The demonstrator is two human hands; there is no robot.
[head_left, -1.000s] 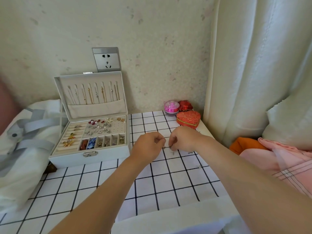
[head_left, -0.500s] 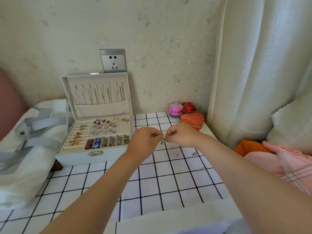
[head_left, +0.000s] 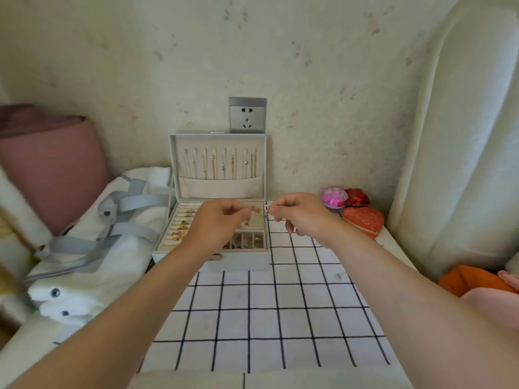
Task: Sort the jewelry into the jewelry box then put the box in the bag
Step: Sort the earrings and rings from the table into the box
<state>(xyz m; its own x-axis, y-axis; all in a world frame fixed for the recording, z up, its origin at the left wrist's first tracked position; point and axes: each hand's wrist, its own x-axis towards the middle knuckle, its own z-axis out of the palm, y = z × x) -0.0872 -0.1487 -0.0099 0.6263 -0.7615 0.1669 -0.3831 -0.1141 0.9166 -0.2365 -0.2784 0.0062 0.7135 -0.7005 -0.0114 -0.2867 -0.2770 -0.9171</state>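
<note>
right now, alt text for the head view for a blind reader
The right hand pinches a small silver piece near the left hand, which hovers above an open jewelry box on a checked table. A white bag lies at left.

Lid [head_left: 217,186] walls box [head_left: 244,262] rear; tablecloth [head_left: 280,318] nr front free

Desk [head_left: 280,318] w/ black-grid white cover fills the centre; at its 1 o'clock corner sits a red heart-shaped box [head_left: 363,220], w/ a pink glittery pot [head_left: 334,196] & small red box [head_left: 357,197] just behind. Grey wall socket [head_left: 247,116] at 12 o'clock, cream curtain [head_left: 463,136] at 3. Orange cloth [head_left: 471,279] at 4, dusty-pink cushion [head_left: 50,169] at 9.
</note>
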